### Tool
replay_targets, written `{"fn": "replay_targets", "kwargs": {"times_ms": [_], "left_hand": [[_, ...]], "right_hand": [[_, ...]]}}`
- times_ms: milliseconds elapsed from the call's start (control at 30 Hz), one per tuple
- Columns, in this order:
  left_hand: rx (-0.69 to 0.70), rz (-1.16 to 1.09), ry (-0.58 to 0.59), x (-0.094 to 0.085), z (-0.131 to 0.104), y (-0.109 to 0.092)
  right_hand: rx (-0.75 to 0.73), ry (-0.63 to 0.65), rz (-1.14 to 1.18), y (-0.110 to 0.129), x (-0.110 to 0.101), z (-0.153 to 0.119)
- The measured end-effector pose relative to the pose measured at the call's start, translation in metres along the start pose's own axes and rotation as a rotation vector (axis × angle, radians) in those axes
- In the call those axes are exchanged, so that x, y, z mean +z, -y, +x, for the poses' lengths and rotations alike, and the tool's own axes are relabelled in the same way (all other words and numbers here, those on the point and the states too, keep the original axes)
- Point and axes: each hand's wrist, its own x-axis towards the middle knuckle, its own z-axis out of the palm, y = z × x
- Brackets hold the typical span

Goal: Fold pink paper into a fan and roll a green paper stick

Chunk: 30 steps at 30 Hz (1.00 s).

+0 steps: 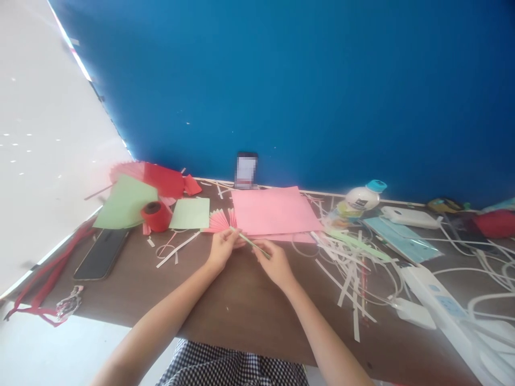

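Between my two hands runs a narrow folded strip of green paper (250, 242), slanting down to the right. The fingers of my left hand (223, 247) are closed on its upper left end. My right hand (274, 261) pinches the lower right end. Just behind my left hand lies a pink pleated paper fan (220, 219), partly covered by the fingers. A large pink paper sheet (276, 212) lies flat beyond both hands. To the left of the fan is a light green paper square (190, 213).
At left are a red roll (156, 217), green paper (127, 203), red paper (161, 179) and a dark phone (102, 254). A small phone (246, 170) leans on the blue wall. Paper strips (350, 268), a white bottle (364, 197), a power strip (436, 305) and cables crowd the right.
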Motion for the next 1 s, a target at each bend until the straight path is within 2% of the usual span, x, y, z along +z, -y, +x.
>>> {"fn": "replay_targets", "kwargs": {"times_ms": [200,433,600,667,833,1000], "left_hand": [[-0.010,-0.065,0.011,0.001,-0.002,0.000],[-0.126,-0.193,0.077,0.002,-0.001,0.000],[-0.160,-0.083,0.181,0.004,-0.004,0.004],[-0.159,-0.069,0.200,0.005,-0.005,0.005],[-0.150,-0.092,0.206,0.006,-0.006,0.003],[-0.150,-0.068,0.194,0.008,-0.008,0.002]], "right_hand": [[-0.059,-0.079,0.034,0.000,0.002,0.003],[0.028,-0.107,0.128,-0.003,0.005,0.005],[0.002,-0.124,0.095,-0.004,0.010,0.003],[-0.071,-0.151,-0.008,-0.004,0.011,0.002],[-0.372,-0.333,-0.483,-0.003,0.014,-0.001],[-0.533,-0.344,-0.722,-0.002,0.014,0.001]]}}
